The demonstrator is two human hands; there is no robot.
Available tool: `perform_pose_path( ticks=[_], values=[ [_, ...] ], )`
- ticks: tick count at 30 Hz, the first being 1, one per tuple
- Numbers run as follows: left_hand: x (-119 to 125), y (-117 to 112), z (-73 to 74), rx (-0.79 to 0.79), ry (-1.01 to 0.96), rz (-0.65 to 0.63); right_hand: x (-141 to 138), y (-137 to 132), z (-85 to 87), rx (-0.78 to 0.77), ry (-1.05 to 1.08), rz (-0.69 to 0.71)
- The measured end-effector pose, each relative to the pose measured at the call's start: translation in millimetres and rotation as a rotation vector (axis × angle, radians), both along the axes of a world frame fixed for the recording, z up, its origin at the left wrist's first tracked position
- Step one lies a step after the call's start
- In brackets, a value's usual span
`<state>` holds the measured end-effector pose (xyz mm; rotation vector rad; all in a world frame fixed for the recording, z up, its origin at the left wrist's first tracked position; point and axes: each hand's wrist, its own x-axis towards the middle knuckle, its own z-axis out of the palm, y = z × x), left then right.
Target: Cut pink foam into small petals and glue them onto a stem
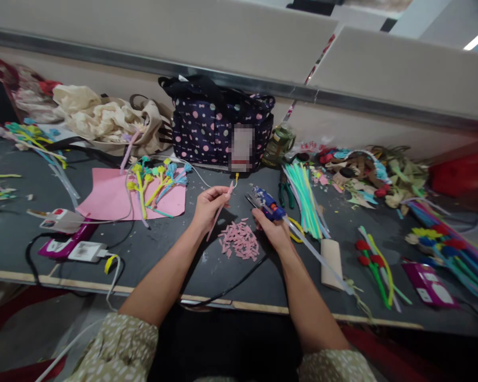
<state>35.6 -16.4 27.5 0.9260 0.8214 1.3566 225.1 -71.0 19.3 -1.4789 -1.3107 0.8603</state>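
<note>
My left hand (210,206) pinches a thin pink pipe cleaner (215,224), one end poking up past the fingertips and the rest hanging below. My right hand (274,231) is wrapped around a blue hot glue gun (269,202), with a long translucent glue stick (321,256) trailing out of its back. Thin metal prongs (252,200) also show by the right fingers; whether they are scissors or tweezers I cannot tell. Between and below both hands lies a pile of short pink pieces (239,241) on the dark tabletop.
Behind the hands stands a dotted bag (201,130) beside a green jug (279,144). Pliers (286,192) and a pipe cleaner bundle (304,196) lie to the right, near a cardboard tube (331,263). At left, yellow and blue stems rest on pink paper (103,193), near a power strip (66,244).
</note>
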Motion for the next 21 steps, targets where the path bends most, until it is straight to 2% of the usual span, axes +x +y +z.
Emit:
perform_pose_path(
  ticks=[4,7,10,15,21],
  values=[
    [-0.5,0.5,-0.7,-0.025,-0.019,0.004,2.7,6.9,1.3,0.086,-0.344,0.004],
    [-0.6,1.0,-1.3,-0.035,-0.014,0.008,1.7,11.2,-2.6,0.078,-0.626,0.081],
    [-1.0,2.4,-2.9,-0.05,-0.017,0.015,1.1,14.5,-10.3,0.047,-0.81,0.115],
    [-2.0,5.4,-5.4,-0.091,-0.072,0.012,-2.0,16.6,-17.8,0.021,-0.9,0.14],
    [-2.8,6.1,-3.8,-0.127,-0.091,0.014,-5.8,18.8,-20.0,0.037,-0.91,0.156]
  ],
)
